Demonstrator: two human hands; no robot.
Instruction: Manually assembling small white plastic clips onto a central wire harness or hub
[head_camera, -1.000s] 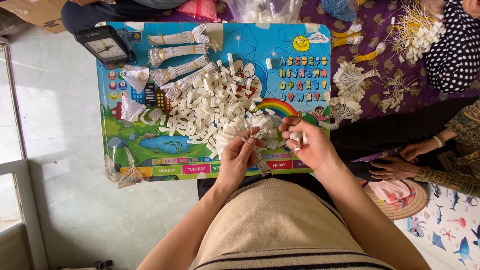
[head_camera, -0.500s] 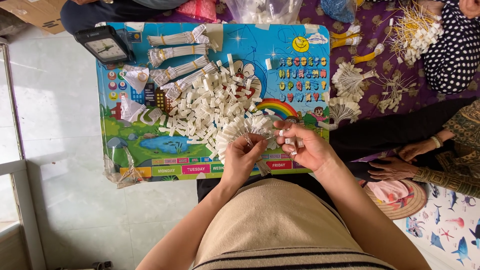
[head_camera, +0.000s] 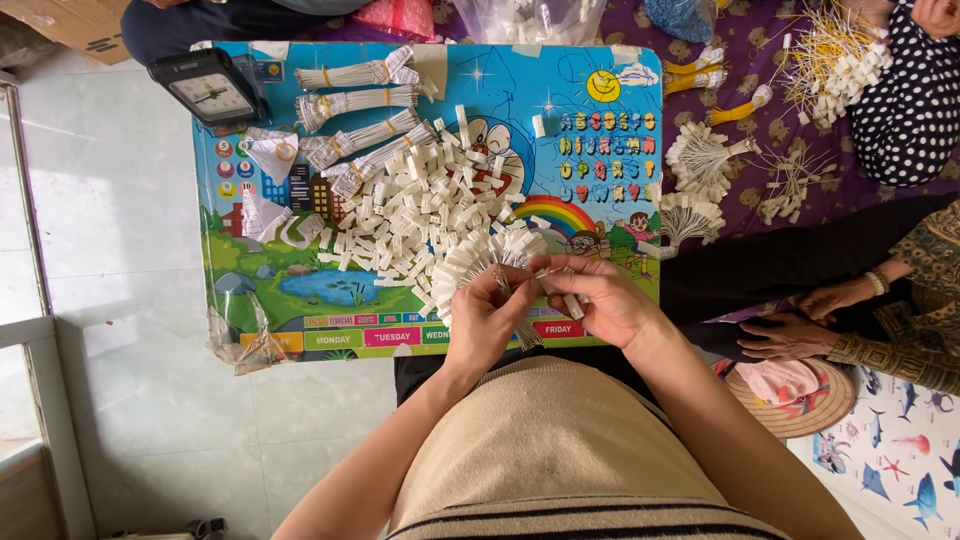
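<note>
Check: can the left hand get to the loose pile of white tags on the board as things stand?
Probably yes. The pile of white tags lies just beyond the left hand with nothing between, but that hand already grips a fanned bunch of tags, so its fingers are occupied.

Colourful kids' play table (head_camera: 300, 300), rainbow & alphabet print, set on pale tiled floor (head_camera: 130, 250). Big heap of white tags (head_camera: 420, 215) sits at table's centre. Four tied tag bundles (head_camera: 360, 110) lie w/ the heap on one side, black clock (head_camera: 212, 92) on the other, at table's corner.
</note>
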